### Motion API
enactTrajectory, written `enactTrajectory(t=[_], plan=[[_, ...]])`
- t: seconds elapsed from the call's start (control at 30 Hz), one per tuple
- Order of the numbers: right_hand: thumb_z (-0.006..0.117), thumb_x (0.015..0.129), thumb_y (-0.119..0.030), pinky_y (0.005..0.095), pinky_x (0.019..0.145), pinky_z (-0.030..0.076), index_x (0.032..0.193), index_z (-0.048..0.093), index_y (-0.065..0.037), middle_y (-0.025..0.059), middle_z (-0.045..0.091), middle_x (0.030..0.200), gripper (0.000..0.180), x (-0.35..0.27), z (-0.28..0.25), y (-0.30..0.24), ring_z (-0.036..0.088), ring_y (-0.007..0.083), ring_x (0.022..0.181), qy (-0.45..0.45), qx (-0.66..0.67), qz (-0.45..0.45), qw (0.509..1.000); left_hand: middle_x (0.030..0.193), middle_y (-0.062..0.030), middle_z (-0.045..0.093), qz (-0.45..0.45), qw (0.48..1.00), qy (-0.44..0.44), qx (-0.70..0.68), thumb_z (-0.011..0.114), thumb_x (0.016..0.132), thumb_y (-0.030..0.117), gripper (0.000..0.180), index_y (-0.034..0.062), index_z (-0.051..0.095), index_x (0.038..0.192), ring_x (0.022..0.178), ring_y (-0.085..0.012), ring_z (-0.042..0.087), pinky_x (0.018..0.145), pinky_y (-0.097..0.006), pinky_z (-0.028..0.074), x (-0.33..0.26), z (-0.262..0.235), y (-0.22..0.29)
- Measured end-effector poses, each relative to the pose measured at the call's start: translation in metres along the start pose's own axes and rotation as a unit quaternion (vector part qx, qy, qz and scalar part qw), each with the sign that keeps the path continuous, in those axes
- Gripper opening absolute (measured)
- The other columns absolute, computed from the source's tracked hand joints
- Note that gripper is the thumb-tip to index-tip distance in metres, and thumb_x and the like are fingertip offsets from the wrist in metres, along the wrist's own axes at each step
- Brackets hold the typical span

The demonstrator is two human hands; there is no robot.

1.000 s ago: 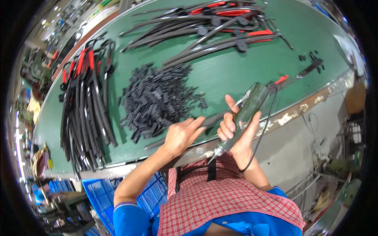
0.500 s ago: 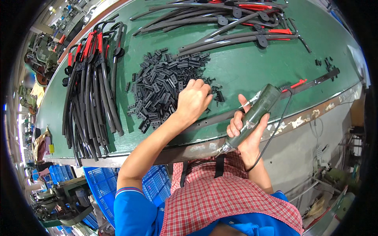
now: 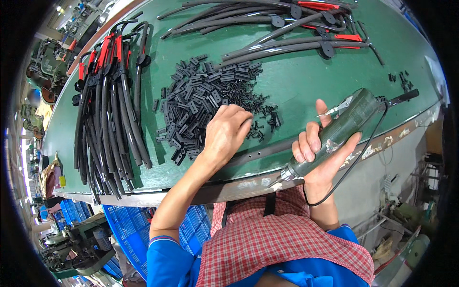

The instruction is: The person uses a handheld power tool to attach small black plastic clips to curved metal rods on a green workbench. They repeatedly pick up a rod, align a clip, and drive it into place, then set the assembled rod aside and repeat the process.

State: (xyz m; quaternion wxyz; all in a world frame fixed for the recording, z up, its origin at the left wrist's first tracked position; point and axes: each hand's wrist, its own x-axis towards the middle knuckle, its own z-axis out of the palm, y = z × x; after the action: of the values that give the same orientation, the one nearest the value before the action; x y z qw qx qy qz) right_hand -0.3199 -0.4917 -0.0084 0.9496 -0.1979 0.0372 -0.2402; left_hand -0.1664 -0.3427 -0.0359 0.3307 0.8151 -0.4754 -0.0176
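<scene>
At the far left of the frame a bundle of black curved strips with red ends (image 3: 107, 110) lies on the green tabletop (image 3: 306, 81). In the centre, your left hand (image 3: 225, 136) rests on the pile of small black clips (image 3: 205, 100), fingers curled together among them. To the right, your right hand (image 3: 321, 153) wraps its fingers tight around a grey-green electric screwdriver (image 3: 334, 134), tip pointing toward the lower left.

Place: a factory assembly workshop is showing here.
Bench: a long green worktable (image 3: 306, 91) is carrying batches of black curved strips (image 3: 107, 124) and small black clips (image 3: 201, 95).
Surroundings: machines (image 3: 48, 71) and blue crates (image 3: 129, 229) are standing around it.
</scene>
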Motion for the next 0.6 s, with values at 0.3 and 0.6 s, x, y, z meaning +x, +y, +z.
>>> enactTrajectory(t=[0.3, 0.6], plan=[[0.04, 0.08, -0.078, 0.0312, 0.05, 0.038, 0.138, 0.039, -0.009, 0.0024, 0.042, 0.066, 0.09, 0.0, 0.0, 0.006, 0.042, 0.0148, 0.049, 0.033, -0.004, -0.02, 0.999, 0.088, -0.008, 0.055, 0.049, 0.995, -0.06, 0.062, 0.067, 0.075, 0.014, 0.015, 0.0047, 0.059, 0.084, 0.087, -0.0274, 0.05, 0.077, -0.039, 0.042, 0.005, 0.027, 0.006], [0.048, 0.075, -0.079, 0.0389, 0.063, 0.044, 0.145, 0.029, -0.013, 0.0055, 0.048, 0.071, 0.097, 0.038, 0.043, -0.004, 0.049, 0.0198, 0.063, 0.046, -0.08, -0.194, 0.977, 0.081, -0.006, 0.062, -0.215, 0.767, -0.126, -0.592, 0.061, 0.089, 0.006, 0.011, 0.0036, 0.053, 0.096, 0.065, -0.0073, 0.052, 0.055, -0.021, 0.039, -0.004, -0.01, 0.001]])
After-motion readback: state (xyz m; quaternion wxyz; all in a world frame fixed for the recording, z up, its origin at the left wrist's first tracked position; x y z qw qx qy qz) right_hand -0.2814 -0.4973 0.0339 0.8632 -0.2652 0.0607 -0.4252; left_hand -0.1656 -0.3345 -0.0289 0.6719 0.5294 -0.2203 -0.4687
